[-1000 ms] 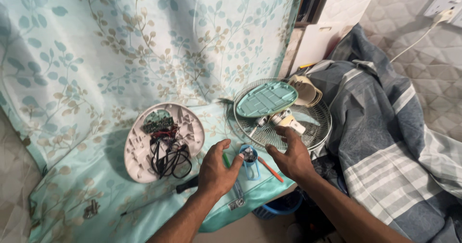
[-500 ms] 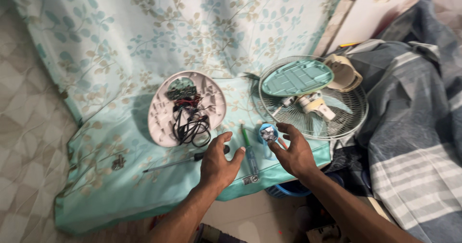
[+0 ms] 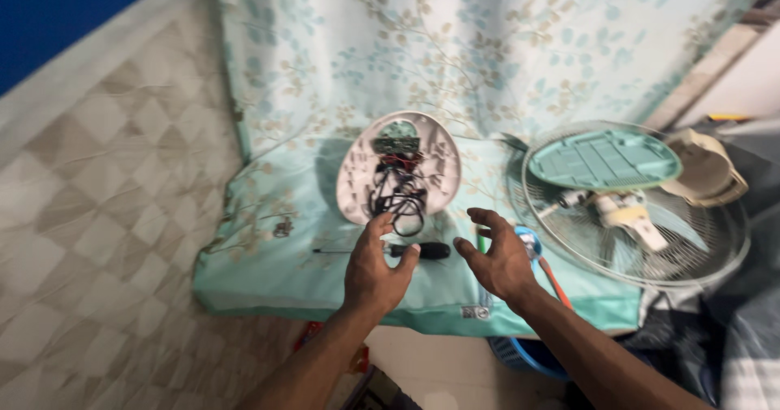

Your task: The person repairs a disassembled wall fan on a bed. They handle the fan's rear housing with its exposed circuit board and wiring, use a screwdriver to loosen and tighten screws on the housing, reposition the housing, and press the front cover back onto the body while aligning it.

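My left hand [image 3: 375, 268] hovers with fingers apart just over a black-handled screwdriver [image 3: 422, 251] lying on the floral cloth [image 3: 276, 272]. My right hand [image 3: 497, 257] is beside it, fingers spread, holding nothing. A small round blue part [image 3: 530, 240] and an orange-handled tool [image 3: 552, 282] lie right by the right hand. Beyond both hands sits a white oval fan base cover [image 3: 357, 174], upside down, with a green circuit board [image 3: 396, 141] and black wires [image 3: 398, 203] inside.
A wire fan guard [image 3: 699, 247] lies at the right with a teal plate [image 3: 609, 158], a white motor [image 3: 626, 213] and a cream housing [image 3: 705, 173] on it. Tiled floor [image 3: 97, 215] spreads to the left. A blue ring [image 3: 528, 357] shows under the cloth's front edge.
The view swung left and closer. My right hand let go of the small blue part, which now lies on the cloth. Both hands have opened above the screwdriver.
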{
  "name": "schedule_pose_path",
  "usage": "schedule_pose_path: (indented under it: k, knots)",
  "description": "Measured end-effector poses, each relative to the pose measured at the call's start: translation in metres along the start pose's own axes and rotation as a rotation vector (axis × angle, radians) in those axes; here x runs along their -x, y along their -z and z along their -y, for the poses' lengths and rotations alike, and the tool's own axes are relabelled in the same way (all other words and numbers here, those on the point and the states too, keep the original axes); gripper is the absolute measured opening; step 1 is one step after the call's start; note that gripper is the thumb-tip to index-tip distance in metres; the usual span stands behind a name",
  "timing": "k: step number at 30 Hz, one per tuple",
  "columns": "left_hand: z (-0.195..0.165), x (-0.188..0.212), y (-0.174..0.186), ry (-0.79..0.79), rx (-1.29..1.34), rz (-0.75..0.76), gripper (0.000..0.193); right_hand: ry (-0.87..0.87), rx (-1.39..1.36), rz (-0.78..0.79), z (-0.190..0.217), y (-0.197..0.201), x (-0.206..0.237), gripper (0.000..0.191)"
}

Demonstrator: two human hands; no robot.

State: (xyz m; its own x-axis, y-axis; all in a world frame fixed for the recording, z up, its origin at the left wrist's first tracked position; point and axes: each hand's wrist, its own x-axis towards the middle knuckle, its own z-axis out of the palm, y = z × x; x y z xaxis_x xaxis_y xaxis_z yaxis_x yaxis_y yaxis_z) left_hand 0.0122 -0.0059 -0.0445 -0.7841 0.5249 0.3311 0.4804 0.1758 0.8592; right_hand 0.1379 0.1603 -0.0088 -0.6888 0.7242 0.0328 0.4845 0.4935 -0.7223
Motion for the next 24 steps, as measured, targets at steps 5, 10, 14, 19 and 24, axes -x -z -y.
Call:
schedule_pose_path:
  k: [5,10,14,19,24]
  knots:
    - [-0.022,0.0,0.024,0.064,0.003,-0.069,0.072,0.134,-0.08,0.007,0.033,-0.004,-0.005,0.063]
    - [-0.048,-0.002,0.03,0.08,-0.012,-0.086,0.073,0.215,-0.189,0.019,0.052,0.01,-0.006,0.061]
    - [-0.058,0.007,0.022,0.08,-0.024,-0.093,0.074,0.216,-0.193,0.026,0.052,0.024,0.0,0.059]
    - [-0.064,0.027,0.003,0.062,-0.058,-0.11,0.075,0.219,-0.25,0.03,0.038,0.04,0.011,0.055]
    - [-0.072,0.036,-0.013,0.124,-0.04,-0.088,0.077,0.211,-0.224,0.006,0.028,0.054,0.019,0.05]
